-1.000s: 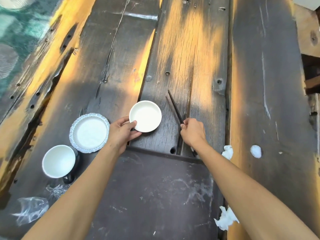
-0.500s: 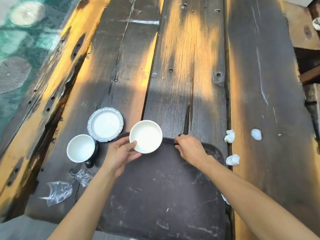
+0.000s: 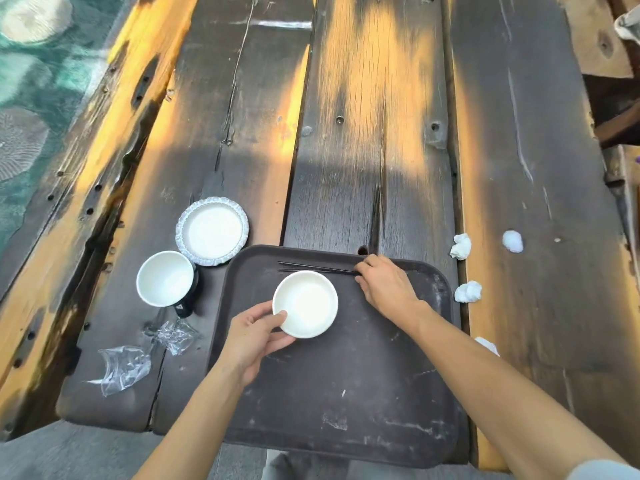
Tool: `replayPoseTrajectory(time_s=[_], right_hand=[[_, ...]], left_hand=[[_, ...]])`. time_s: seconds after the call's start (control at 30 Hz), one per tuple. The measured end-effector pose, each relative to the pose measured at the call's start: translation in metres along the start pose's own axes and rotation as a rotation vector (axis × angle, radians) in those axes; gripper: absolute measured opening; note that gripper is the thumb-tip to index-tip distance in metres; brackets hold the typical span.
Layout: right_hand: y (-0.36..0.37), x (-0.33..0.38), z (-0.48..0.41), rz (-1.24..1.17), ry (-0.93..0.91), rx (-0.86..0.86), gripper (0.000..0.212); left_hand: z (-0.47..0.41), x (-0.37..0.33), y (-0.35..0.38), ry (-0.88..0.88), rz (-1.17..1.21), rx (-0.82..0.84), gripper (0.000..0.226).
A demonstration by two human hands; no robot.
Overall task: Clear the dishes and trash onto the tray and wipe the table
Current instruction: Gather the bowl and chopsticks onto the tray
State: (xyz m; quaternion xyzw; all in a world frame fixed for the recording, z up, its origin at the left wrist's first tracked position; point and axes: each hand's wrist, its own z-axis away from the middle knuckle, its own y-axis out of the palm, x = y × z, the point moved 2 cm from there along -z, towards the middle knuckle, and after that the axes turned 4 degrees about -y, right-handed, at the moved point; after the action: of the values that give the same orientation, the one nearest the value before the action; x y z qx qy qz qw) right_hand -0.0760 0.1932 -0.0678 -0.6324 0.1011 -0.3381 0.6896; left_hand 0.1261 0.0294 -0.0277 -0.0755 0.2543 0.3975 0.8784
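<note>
A dark scuffed tray (image 3: 346, 393) lies at the near edge of the plank table (image 3: 346, 116). My left hand (image 3: 252, 336) grips a small white dish (image 3: 306, 308) by its near-left rim, over the tray's far half. My right hand (image 3: 384, 285) rests on the tray's far right part, fingers closed on the ends of two black chopsticks (image 3: 311, 267) that lie flat along the tray's far edge. Left of the tray stand a white frilled plate (image 3: 212, 235) and a white cup (image 3: 165, 283) with a dark outside.
Crumpled clear plastic wrap (image 3: 124, 367) and another piece of plastic (image 3: 176, 336) lie left of the tray. White tissue balls (image 3: 460, 246), (image 3: 512, 241), (image 3: 468, 292) sit to its right; a fourth tissue (image 3: 486, 345) peeks out beside my right forearm. The table's near edge runs under the tray.
Both hands came back toward me, carrying the white dish and the chopsticks from the bare planks onto the tray. The chopsticks now lie flat along its far edge.
</note>
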Motion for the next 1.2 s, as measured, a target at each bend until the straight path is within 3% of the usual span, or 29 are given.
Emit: replayPoseTrajectory(time_s=[0.63, 0.73, 0.8, 0.93, 1.03, 1.2], right_hand=[[0.008, 0.003, -0.005, -0.157, 0.186, -0.147, 0.023], [0.001, 0.004, 0.009, -0.49, 0.321, -0.239, 0.027], [-0.006, 0.003, 0.025, -0.776, 0.455, -0.145, 0.027], [-0.009, -0.005, 0.067, -1.151, 0.499, 0.053, 0.022], [-0.012, -0.023, 0.088, -1.135, 0.55, -0.009, 0.025], [-0.022, -0.058, 0.11, -1.09, 0.714, -0.177, 0.022]], left_hand=[[0.004, 0.031, 0.018, -0.004, -0.054, 0.006, 0.026], [0.006, 0.03, 0.026, 0.005, -0.056, 0.009, 0.026], [0.006, 0.03, 0.035, 0.007, -0.045, 0.024, 0.027], [0.004, 0.03, 0.061, 0.012, -0.047, 0.058, 0.026], [0.006, 0.032, 0.09, 0.004, -0.097, 0.121, 0.03], [0.008, 0.042, 0.129, 0.006, -0.221, 0.194, 0.064]])
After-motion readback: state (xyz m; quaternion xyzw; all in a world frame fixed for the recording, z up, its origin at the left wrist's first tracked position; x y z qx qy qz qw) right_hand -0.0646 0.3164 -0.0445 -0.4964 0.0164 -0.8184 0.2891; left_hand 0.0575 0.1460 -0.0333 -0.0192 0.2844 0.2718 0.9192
